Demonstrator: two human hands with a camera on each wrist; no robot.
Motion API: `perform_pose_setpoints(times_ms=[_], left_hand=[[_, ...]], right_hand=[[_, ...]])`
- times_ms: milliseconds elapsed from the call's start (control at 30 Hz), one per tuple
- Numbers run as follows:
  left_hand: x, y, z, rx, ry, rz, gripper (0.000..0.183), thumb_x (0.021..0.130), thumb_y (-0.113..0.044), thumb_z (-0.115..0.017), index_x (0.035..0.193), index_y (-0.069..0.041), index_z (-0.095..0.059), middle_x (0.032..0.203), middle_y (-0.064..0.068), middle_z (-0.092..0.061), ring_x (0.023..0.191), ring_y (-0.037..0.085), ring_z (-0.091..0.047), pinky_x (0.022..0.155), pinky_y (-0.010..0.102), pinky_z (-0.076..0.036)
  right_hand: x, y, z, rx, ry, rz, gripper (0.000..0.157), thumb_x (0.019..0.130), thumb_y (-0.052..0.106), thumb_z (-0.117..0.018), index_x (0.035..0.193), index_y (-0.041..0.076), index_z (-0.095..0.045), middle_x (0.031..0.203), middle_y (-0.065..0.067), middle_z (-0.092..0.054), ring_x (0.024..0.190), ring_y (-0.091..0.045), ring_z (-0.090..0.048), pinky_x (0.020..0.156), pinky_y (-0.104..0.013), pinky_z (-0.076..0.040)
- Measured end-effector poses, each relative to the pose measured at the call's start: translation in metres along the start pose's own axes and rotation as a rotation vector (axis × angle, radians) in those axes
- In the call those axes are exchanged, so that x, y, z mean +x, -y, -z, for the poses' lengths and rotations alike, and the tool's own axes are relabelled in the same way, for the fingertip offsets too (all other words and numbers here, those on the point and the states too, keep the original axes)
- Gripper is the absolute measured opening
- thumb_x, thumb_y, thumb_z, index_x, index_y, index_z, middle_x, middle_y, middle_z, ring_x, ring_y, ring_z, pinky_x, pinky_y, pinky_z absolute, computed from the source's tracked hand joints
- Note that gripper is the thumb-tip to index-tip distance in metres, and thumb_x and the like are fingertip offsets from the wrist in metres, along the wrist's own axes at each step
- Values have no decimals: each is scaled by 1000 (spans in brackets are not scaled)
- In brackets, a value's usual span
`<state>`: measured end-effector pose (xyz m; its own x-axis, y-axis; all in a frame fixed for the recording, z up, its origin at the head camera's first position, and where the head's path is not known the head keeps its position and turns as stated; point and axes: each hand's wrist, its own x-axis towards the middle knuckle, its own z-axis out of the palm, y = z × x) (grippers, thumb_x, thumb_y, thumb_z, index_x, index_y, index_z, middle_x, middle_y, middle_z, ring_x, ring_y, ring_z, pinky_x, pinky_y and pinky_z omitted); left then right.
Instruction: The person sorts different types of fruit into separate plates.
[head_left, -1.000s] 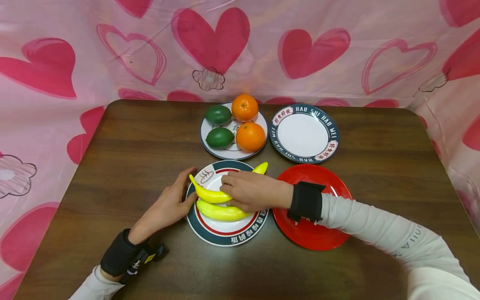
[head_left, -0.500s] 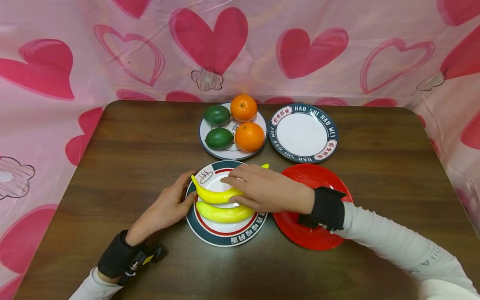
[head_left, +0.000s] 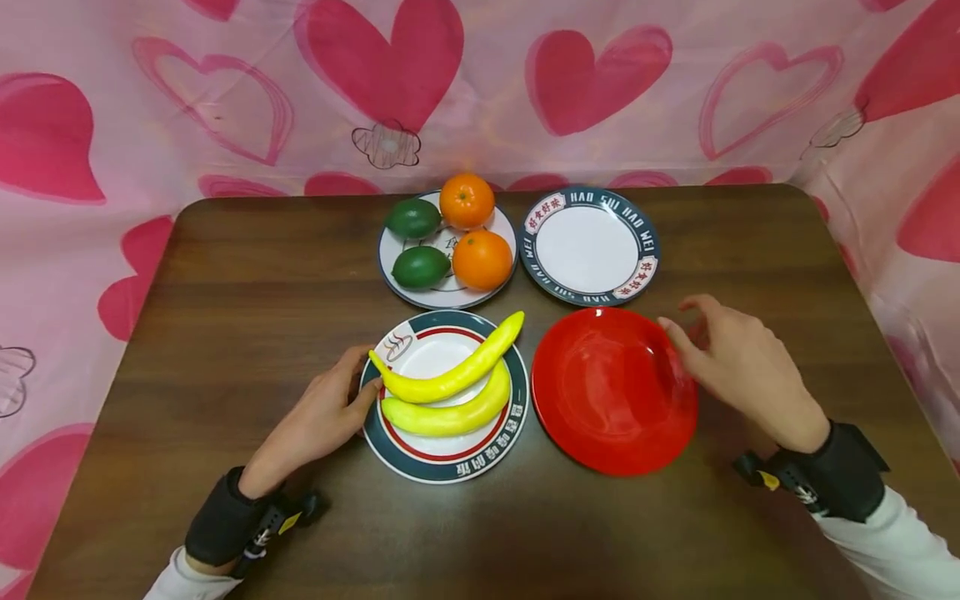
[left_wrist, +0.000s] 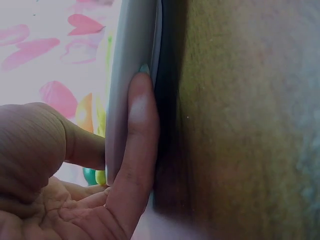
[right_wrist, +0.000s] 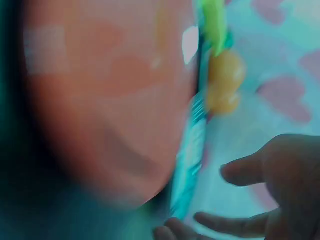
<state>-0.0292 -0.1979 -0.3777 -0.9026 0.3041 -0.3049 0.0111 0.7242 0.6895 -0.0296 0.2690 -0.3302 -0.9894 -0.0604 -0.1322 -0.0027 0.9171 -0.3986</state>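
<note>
My left hand (head_left: 318,419) pinches the left rim of a blue-rimmed white plate (head_left: 405,457), thumb above and fingers underneath. In the left wrist view a finger (left_wrist: 135,145) lies along the underside of that plate (left_wrist: 132,35). Two yellow bananas lie on it: an upper banana (head_left: 450,377) slanting past the rim at the right, and a lower banana (head_left: 450,418). At the right edge of a bare red plate (head_left: 607,400) is my right hand (head_left: 750,371), thumb and fingers apart, nothing between them. The right wrist view is blurred, with the red plate (right_wrist: 110,100) large at left.
Behind, a white plate (head_left: 386,254) bears two oranges (head_left: 482,260) and two dark green, lime-like fruits (head_left: 422,267). Right of it stands a plate with a lettered blue rim (head_left: 532,265). A pink heart-patterned cloth (head_left: 487,100) hangs behind the wooden table (head_left: 262,275).
My right hand has let go of the upper banana and moved right, across the red plate to its far side. My left hand keeps the plate's rim. The head view has shifted slightly.
</note>
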Motion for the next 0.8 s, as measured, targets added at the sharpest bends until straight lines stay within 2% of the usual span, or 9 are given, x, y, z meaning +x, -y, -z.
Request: perform_pose_setpoints(times_ms=[133,233,467,633,700,800], left_hand=[[-2,0,2,-3,-6,5,62,96,-27,-56,148,-6,-30,139,23,-50,103,30,-56,88,46,-53],[-3,-1,3,-4,-13,6,62,96,-27,-56,148,-6,-30,138,23,-50,101,29,-57,87,44,-54],[-1,-4,2,3,-4,8,62,95,-26,-58,147,-6,-31,136,24,-52,99,29,-57,83,39,-55],[3,-6,7,27,39,27,64,95,-27,-58,148,-7,-29,134,25,-52,93,27,-57,72,33,-54],[4,-7,12,54,48,27,65,95,-28,-58,149,-7,-29,131,23,-54,91,26,-57,70,32,-54],[5,-12,19,121,22,1,66,94,-29,-59,149,-7,-31,126,21,-56,93,25,-57,74,36,-56]], right_hand=[[-10,-28,-6,51,152,-143,74,91,66,-44,124,-1,-47,74,-6,-58,61,-21,-50,52,-34,-48],[-15,-34,-11,112,215,-174,72,91,68,-40,119,2,-48,72,-5,-57,63,-22,-52,53,-35,-47],[-19,-32,-25,189,272,-179,71,92,67,-37,119,2,-48,72,-3,-60,63,-22,-56,56,-36,-49],[-20,-33,-33,201,295,-192,72,92,66,-40,124,2,-46,71,-4,-60,61,-23,-55,56,-35,-49],[-21,-34,-36,204,310,-199,72,93,65,-40,126,1,-44,70,-4,-59,60,-23,-54,55,-35,-48],[-22,-35,-39,215,329,-209,72,93,65,-40,126,1,-45,69,-4,-58,60,-22,-54,54,-34,-47]])
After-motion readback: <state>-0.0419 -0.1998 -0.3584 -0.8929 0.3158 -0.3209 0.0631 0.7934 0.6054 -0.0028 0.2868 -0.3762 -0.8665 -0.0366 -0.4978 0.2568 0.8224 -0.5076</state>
